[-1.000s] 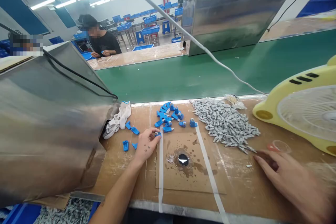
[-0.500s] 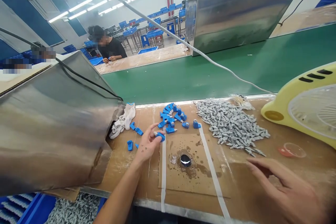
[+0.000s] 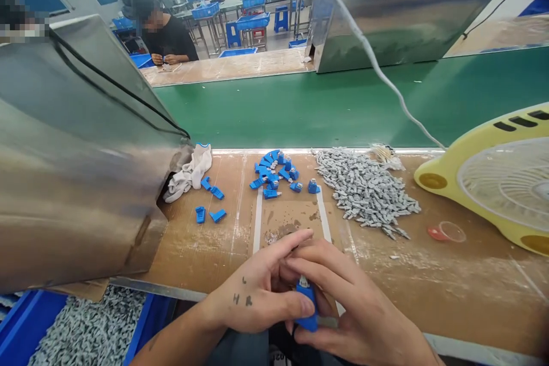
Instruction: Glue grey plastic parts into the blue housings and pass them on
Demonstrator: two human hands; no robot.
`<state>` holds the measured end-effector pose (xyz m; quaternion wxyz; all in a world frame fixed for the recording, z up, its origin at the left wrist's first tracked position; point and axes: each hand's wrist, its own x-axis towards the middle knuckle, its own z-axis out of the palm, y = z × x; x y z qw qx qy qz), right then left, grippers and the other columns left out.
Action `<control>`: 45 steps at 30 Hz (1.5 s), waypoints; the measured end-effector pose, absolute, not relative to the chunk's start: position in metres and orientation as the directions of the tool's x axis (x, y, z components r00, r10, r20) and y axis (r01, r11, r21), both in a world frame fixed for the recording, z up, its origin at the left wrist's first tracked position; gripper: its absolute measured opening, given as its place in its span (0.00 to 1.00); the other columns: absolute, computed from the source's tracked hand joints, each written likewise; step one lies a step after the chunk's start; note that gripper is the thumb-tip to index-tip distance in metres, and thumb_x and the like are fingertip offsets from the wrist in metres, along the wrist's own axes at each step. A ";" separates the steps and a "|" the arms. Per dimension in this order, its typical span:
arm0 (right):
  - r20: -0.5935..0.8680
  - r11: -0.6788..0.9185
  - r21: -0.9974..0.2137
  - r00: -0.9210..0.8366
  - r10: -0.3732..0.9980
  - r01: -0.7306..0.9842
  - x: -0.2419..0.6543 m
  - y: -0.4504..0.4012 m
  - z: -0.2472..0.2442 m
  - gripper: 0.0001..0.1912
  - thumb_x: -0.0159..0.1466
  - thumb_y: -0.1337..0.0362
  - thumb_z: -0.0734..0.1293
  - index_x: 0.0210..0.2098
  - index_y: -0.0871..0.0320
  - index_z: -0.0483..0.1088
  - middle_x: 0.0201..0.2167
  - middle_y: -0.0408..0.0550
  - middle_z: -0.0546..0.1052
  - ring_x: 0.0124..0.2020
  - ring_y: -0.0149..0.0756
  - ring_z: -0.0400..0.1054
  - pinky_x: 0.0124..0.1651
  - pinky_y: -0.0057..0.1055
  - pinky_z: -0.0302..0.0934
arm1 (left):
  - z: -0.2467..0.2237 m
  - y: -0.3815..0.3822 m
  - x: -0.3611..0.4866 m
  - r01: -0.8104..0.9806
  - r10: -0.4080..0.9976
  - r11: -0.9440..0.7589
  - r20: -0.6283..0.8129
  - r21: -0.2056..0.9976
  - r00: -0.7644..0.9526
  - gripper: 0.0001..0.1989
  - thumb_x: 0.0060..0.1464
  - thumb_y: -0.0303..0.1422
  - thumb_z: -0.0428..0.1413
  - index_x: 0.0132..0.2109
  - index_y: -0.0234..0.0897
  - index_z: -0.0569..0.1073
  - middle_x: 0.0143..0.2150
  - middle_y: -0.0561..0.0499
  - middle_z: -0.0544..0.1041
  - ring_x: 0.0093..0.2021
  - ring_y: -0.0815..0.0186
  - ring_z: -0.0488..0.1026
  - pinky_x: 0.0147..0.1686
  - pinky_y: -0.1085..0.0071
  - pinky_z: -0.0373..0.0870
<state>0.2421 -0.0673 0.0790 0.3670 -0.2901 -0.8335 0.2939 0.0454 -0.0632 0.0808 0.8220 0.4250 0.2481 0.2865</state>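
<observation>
Both hands meet low in the view, near the table's front edge. A blue part [image 3: 307,311] with a small pale tip is held between them. My left hand [image 3: 261,291] presses its thumb on the side of this part, and its fingers reach behind. My right hand [image 3: 347,297] curls around the same part from the right, fingers over the left fingers. Beyond the hands lies a cluster of blue parts [image 3: 271,174]. To its right spreads a pile of grey parts [image 3: 369,189]. Several loose blue parts [image 3: 218,215] rest at the left.
A metal box [image 3: 86,154] stands at left beside a white glove [image 3: 191,171]. A yellow fan [image 3: 454,183] and a small red-and-clear lid [image 3: 446,232] are at right. A green belt [image 3: 257,108] runs behind; a person [image 3: 167,34] sits across it. A blue bin [image 3: 17,323] sits lower left.
My left hand has moved down and toward me with the blue part. My right hand has come in from the right and now touches the part too. The camera view has tilted down.
</observation>
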 end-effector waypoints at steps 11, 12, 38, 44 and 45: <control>0.557 0.728 -0.574 -0.473 0.683 0.375 0.242 -0.078 0.084 0.16 0.65 0.64 0.67 0.51 0.60 0.65 0.40 0.56 0.77 0.45 0.48 0.73 0.44 0.40 0.71 | 0.081 -0.080 0.044 -0.180 0.813 0.155 -0.021 0.971 0.582 0.33 0.57 0.28 0.63 0.67 0.44 0.65 0.38 0.48 0.79 0.37 0.67 0.75 0.41 0.72 0.71; 0.558 0.728 -0.572 -0.471 0.683 0.378 0.242 -0.078 0.085 0.16 0.65 0.65 0.67 0.51 0.59 0.65 0.40 0.56 0.77 0.45 0.48 0.73 0.44 0.40 0.71 | 0.078 -0.083 0.044 -0.202 0.826 0.150 -0.010 0.968 0.564 0.32 0.57 0.28 0.62 0.67 0.44 0.65 0.38 0.48 0.79 0.36 0.67 0.75 0.40 0.72 0.71; 0.033 0.712 -0.568 -0.852 0.522 0.413 0.270 -0.069 0.120 0.14 0.74 0.64 0.58 0.33 0.57 0.69 0.28 0.46 0.72 0.32 0.35 0.66 0.35 0.32 0.59 | 0.074 -0.071 0.030 0.220 0.476 -0.615 0.134 0.757 0.869 0.18 0.69 0.43 0.42 0.46 0.34 0.70 0.35 0.45 0.77 0.32 0.61 0.74 0.34 0.68 0.68; 0.045 0.779 -0.469 -0.869 0.492 0.417 0.266 -0.067 0.116 0.16 0.75 0.65 0.56 0.30 0.57 0.65 0.27 0.45 0.70 0.29 0.35 0.63 0.32 0.32 0.56 | 0.072 -0.068 0.026 0.306 0.525 -0.640 0.110 0.705 0.844 0.17 0.68 0.42 0.43 0.44 0.34 0.70 0.33 0.46 0.77 0.31 0.61 0.75 0.31 0.69 0.68; 0.032 0.773 -0.478 -0.871 0.490 0.417 0.266 -0.067 0.116 0.16 0.75 0.66 0.56 0.31 0.57 0.65 0.27 0.45 0.70 0.29 0.35 0.63 0.32 0.32 0.56 | 0.070 -0.068 0.026 0.294 0.520 -0.666 0.145 0.686 0.842 0.17 0.68 0.42 0.43 0.43 0.34 0.70 0.32 0.46 0.76 0.30 0.61 0.74 0.29 0.69 0.66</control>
